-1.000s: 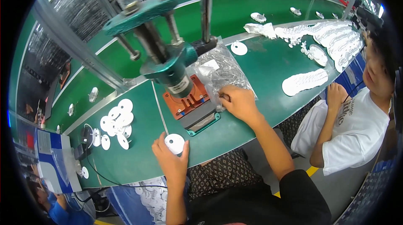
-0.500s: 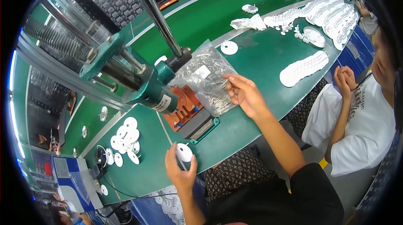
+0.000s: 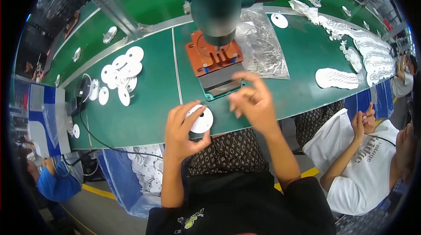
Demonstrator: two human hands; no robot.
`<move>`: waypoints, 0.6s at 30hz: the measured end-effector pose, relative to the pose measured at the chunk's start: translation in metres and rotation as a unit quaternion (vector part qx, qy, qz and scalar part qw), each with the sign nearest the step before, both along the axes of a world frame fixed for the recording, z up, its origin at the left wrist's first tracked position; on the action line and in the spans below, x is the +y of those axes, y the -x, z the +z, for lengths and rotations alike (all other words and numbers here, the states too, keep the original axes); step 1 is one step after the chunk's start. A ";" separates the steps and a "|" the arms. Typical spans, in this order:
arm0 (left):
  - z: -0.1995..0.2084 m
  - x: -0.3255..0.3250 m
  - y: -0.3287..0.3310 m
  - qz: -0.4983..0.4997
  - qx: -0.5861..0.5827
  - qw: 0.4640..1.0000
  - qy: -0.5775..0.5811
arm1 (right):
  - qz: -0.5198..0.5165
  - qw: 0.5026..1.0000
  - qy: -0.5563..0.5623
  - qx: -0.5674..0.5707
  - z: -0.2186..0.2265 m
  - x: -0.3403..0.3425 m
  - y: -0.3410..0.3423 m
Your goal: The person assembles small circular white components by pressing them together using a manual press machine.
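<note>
A worker's left hand (image 3: 183, 133) pinches a white disc (image 3: 203, 121) between fingers and thumb at the near edge of a green tabletop (image 3: 149, 118). The right hand (image 3: 253, 102), blurred with fingers bent, hovers beside an orange fixture (image 3: 205, 54), near a clear bag of metal pins (image 3: 269, 57); whether it grips anything cannot be told.

Dark printed lettering (image 3: 363, 151) stands across the white T-shirt (image 3: 359, 189) of the person (image 3: 343, 161) seated on my right. On my own black shirt (image 3: 245, 195) I see a small print (image 3: 191, 221) with a green figure, its marks too small to read.
</note>
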State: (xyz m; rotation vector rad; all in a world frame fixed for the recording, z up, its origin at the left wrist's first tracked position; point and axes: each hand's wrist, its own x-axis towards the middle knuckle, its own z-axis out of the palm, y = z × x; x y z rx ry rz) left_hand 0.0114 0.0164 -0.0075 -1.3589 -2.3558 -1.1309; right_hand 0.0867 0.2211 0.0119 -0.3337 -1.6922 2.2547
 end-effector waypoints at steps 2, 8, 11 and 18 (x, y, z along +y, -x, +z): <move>0.002 -0.002 -0.005 -0.005 0.009 1.000 0.004 | 0.103 0.991 0.050 -0.075 -0.013 -0.014 -0.004; 0.000 0.002 -0.012 -0.016 -0.050 0.999 0.010 | 0.072 0.992 -0.080 -0.059 -0.029 -0.020 -0.001; 0.000 0.002 -0.011 -0.024 -0.056 0.998 0.005 | 0.076 0.979 -0.163 -0.092 -0.025 -0.019 -0.002; 0.000 -0.005 -0.008 -0.021 -0.059 0.998 0.013 | 0.080 0.978 -0.173 -0.086 -0.024 -0.019 0.001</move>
